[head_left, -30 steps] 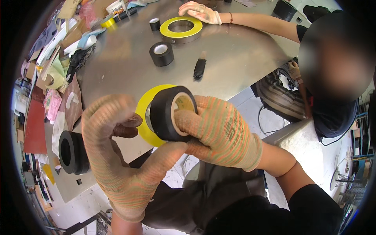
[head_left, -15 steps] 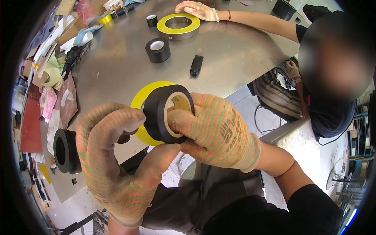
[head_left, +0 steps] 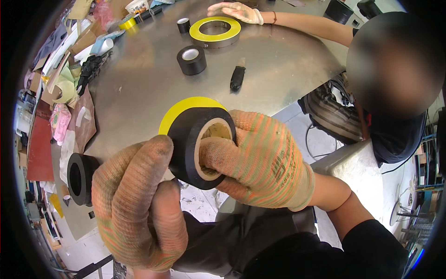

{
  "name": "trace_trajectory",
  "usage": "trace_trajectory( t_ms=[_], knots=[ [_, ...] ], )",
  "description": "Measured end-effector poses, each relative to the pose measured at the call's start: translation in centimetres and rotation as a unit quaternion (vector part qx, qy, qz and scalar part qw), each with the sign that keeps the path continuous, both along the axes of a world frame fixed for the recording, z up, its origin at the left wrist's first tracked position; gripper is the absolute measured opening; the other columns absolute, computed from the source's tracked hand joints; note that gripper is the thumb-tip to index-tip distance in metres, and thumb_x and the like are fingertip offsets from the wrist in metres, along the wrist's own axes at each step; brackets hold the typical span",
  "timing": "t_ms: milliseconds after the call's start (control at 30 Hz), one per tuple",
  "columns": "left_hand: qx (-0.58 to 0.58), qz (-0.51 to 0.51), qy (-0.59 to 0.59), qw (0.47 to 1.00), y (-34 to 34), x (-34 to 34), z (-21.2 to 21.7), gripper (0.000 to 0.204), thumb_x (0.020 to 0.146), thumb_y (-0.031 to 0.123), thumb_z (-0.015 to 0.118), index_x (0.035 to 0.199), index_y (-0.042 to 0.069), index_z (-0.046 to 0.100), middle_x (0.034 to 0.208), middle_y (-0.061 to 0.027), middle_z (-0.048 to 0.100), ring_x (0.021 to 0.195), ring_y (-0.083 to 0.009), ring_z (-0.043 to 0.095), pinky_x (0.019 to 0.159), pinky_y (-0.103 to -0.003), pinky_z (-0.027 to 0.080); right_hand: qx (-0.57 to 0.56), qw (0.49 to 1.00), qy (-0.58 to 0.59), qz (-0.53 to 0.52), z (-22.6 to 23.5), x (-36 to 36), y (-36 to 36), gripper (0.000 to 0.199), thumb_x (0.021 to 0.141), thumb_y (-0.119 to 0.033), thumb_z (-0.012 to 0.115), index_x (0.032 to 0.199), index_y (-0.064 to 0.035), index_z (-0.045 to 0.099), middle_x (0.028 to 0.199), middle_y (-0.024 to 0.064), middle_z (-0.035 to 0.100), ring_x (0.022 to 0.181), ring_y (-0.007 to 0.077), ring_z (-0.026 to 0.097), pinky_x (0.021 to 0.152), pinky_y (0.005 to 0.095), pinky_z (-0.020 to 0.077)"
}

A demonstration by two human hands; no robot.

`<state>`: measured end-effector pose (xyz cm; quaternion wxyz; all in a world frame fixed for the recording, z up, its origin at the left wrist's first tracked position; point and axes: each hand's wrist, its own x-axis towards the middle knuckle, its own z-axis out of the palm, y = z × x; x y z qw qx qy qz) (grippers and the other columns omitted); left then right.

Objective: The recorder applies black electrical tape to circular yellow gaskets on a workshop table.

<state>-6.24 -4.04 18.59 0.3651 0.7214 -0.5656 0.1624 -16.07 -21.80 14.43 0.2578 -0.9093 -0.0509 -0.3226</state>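
Note:
My right hand (head_left: 260, 160), in a striped knit glove, grips a wide roll of black tape (head_left: 188, 144). The thumb is hooked into its cardboard core, while the other fingers are mostly hidden behind it. A yellow flat rim (head_left: 186, 107) shows along the roll's far upper left side; whether it joins the roll I cannot tell. My left hand (head_left: 139, 200), in a matching glove, has its fingers curled and its thumb drawn in beside them. One fingertip is right at the roll's left edge. What these fingers pinch, if anything, is hidden.
On the metal table (head_left: 139, 69) are a yellow-topped ring (head_left: 223, 44), black tape rolls (head_left: 193, 67), a small dark-handled tool (head_left: 237, 79) and a thick black ring (head_left: 83, 179). A co-worker's gloved hand (head_left: 239, 11) rests by the yellow-topped ring. Scraps (head_left: 69, 83) crowd the left side.
My left thumb has drawn in from an open curve toward the fingers. My right hand has shifted slightly right and turned the black tape roll, so less yellow shows below it.

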Motion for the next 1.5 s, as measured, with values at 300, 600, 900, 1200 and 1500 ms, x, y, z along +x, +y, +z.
trace_trajectory(
  t_ms=[300,600,900,1200,1500],
  knots=[
    [-0.009,0.069,0.057,0.996,0.5,-0.9,0.9,0.024,0.086,-0.011,0.066,0.108,-0.004,0.069,0.103,-0.0153,0.069,0.096,-0.0217,0.066,0.085,-0.03,0.052,-0.104,0.992,0.061,-0.041,1.2,0.0,0.5,0.047,0.055,-0.018,0.081,0.1,-0.017,0.068,0.098,0.0115,0.068,0.083,0.0338,0.065,0.067,0.0439,0.0539],
    [0.0,0.079,0.018,0.997,0.3,-0.1,0.3,0.025,0.077,-0.014,0.067,0.099,-0.001,0.067,0.092,-0.0081,0.065,0.078,-0.0147,0.06,0.067,-0.026,0.048,-0.202,0.973,0.09,-0.069,1.7,0.2,0.5,0.034,0.061,-0.025,0.08,0.093,-0.0189,0.07,0.088,0.0109,0.067,0.072,0.0293,0.067,0.056,0.0383,0.0531],
    [-0.007,0.096,0.035,0.995,0.3,-0.3,-0.7,0.025,0.072,-0.007,0.07,0.093,0.005,0.063,0.083,-0.0098,0.063,0.067,-0.0237,0.062,0.057,-0.033,0.05,-0.134,0.988,0.078,-0.007,1.5,-0.3,0.1,0.047,0.081,-0.057,0.071,0.088,-0.0121,0.059,0.061,0.0025,0.054,0.064,0.022,0.059,0.051,0.0359,0.0472],
    [-0.075,0.062,0.136,0.986,0.2,-1.4,-0.1,0.022,0.085,-0.008,0.063,0.106,-0.001,0.065,0.104,-0.0111,0.063,0.091,-0.0169,0.058,0.082,-0.029,0.047,-0.051,0.998,-0.005,-0.039,2.0,-0.2,-0.4,0.047,0.062,-0.043,0.09,0.081,-0.0123,0.06,0.07,0.0042,0.065,0.058,0.0254,0.061,0.048,0.0362,0.0451],
    [-0.046,0.052,0.103,0.992,0.2,-1.1,-0.4,0.026,0.081,-0.012,0.069,0.105,-0.004,0.069,0.099,-0.0122,0.068,0.092,-0.0212,0.062,0.085,-0.032,0.049,-0.112,0.993,0.011,-0.028,1.4,-0.7,0.0,0.044,0.066,-0.047,0.086,0.082,-0.0137,0.061,0.076,0.003,0.068,0.06,0.0225,0.062,0.05,0.0335,0.0481]
  ],
)
